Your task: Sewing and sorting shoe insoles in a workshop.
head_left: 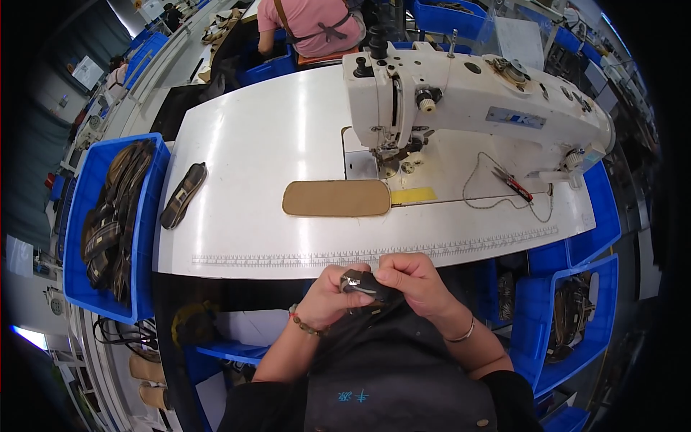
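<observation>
My left hand [322,295] and my right hand [419,286] are close together at the table's near edge, in front of my dark apron. Both are closed on a dark sewn fabric piece [363,286], bent between the fingers, with a lighter line along it. Its full shape is hidden by my fingers. Beyond the hands, a tan panel with rounded ends [336,198] lies flat on the white sewing table [252,144]. To the left rests a dark plaid sewn piece [184,196], long and narrow.
A white sewing machine [475,93] stands at the table's right. Red-handled snips [515,185] lie below its arm with a looped cord. One blue bin [155,216] at left holds plaid pieces; another blue bin [612,302] is at right. A person in pink [317,29] sits beyond the table.
</observation>
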The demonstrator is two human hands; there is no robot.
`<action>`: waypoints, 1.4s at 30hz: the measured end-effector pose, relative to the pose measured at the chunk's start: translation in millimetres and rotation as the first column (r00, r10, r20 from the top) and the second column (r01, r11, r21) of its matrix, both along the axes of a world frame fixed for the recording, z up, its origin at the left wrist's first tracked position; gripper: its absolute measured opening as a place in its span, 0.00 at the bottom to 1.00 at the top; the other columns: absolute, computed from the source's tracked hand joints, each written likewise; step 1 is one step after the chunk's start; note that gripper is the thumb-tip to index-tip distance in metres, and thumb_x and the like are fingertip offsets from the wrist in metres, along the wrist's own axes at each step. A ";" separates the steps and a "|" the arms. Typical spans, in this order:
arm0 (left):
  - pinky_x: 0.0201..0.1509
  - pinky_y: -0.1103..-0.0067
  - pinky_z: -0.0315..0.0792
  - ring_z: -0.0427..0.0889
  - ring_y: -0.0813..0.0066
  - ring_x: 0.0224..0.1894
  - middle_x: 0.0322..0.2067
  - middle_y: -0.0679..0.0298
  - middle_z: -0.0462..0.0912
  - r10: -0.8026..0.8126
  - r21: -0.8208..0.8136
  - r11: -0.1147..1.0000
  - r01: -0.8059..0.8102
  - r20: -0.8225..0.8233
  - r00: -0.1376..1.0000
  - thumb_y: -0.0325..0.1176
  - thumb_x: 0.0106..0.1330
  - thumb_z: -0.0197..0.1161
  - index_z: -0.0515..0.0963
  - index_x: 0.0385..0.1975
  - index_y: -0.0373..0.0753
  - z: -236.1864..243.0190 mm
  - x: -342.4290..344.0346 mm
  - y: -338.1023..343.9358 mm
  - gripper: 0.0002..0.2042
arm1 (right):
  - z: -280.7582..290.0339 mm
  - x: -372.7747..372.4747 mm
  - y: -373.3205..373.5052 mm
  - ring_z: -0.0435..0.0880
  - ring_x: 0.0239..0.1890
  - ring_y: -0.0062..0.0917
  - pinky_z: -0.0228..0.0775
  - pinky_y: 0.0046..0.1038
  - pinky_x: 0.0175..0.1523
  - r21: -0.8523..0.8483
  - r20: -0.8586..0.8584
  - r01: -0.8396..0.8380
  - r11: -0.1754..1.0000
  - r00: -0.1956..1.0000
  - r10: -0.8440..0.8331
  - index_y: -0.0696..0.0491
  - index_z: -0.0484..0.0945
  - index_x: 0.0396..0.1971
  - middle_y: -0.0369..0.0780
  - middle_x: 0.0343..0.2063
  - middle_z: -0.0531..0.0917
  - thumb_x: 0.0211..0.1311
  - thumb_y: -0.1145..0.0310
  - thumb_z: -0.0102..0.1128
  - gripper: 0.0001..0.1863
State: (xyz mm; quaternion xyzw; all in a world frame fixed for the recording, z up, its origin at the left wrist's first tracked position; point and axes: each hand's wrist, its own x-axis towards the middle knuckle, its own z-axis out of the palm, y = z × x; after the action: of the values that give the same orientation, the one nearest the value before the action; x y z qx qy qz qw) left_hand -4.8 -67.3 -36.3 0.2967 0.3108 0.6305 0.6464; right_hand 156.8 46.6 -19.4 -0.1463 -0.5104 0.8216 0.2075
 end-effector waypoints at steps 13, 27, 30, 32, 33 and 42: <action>0.43 0.81 0.72 0.78 0.81 0.39 0.39 0.67 0.80 0.188 -0.214 0.964 -0.156 0.141 0.972 0.40 0.71 0.59 0.75 0.43 0.37 3.7 8.6 -2.3 0.12 | -1.3 6.2 -6.4 0.68 0.30 0.11 0.65 0.17 0.37 0.336 0.083 0.143 0.931 0.980 -0.181 0.58 0.73 0.29 0.30 0.24 0.73 0.73 0.67 0.51 0.12; 0.47 0.82 0.70 0.76 0.81 0.40 0.38 0.67 0.79 0.290 -0.273 0.927 -0.257 0.091 0.953 0.29 0.70 0.58 0.72 0.40 0.38 0.9 29.0 -14.1 0.05 | 14.4 14.5 -12.3 0.73 0.22 0.15 0.68 0.21 0.30 0.501 0.166 0.083 0.861 0.968 -0.190 0.58 0.76 0.30 0.37 0.19 0.78 0.69 0.68 0.57 0.09; 0.47 0.81 0.71 0.76 0.81 0.41 0.39 0.66 0.79 0.314 -0.359 0.907 -0.220 0.226 0.922 0.29 0.71 0.56 0.71 0.42 0.38 10.1 30.3 -14.0 0.05 | 12.0 9.8 -21.4 0.75 0.21 0.17 0.68 0.21 0.30 0.506 0.118 0.137 0.852 0.967 -0.225 0.58 0.76 0.30 0.39 0.19 0.78 0.69 0.68 0.57 0.09; 0.47 0.81 0.72 0.77 0.81 0.41 0.39 0.65 0.79 0.376 -0.249 0.898 -0.362 0.007 0.927 0.28 0.71 0.55 0.70 0.42 0.37 22.1 23.2 -12.2 0.05 | 8.9 8.0 -18.8 0.79 0.24 0.24 0.70 0.23 0.31 0.565 0.099 0.106 0.819 0.976 -0.194 0.57 0.76 0.31 0.40 0.23 0.78 0.66 0.69 0.60 0.07; 0.46 0.81 0.73 0.77 0.81 0.41 0.39 0.65 0.79 0.429 -0.108 0.885 -0.452 -0.182 0.885 0.28 0.72 0.55 0.70 0.42 0.36 30.9 17.7 -11.1 0.05 | 6.7 6.9 -12.3 0.79 0.24 0.24 0.70 0.23 0.31 0.564 0.094 0.111 0.818 0.976 -0.197 0.57 0.76 0.31 0.40 0.23 0.78 0.66 0.69 0.60 0.07; 0.33 0.75 0.72 0.79 0.61 0.25 0.23 0.55 0.79 0.087 0.080 0.990 -0.115 -0.995 0.050 0.30 0.68 0.59 0.75 0.35 0.33 114.3 -59.0 58.1 0.06 | -21.3 -28.5 105.0 0.70 0.63 0.38 0.62 0.39 0.65 0.965 0.093 -0.131 -0.228 0.981 -0.167 0.57 0.76 0.51 0.47 0.58 0.75 0.60 0.58 0.62 0.23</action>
State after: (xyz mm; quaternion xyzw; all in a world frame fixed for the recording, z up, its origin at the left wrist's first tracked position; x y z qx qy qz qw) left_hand -63.8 -9.3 78.0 0.6189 0.6956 0.2951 0.2145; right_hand 128.3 151.6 -40.7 -0.0130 -0.9746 0.0877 0.2058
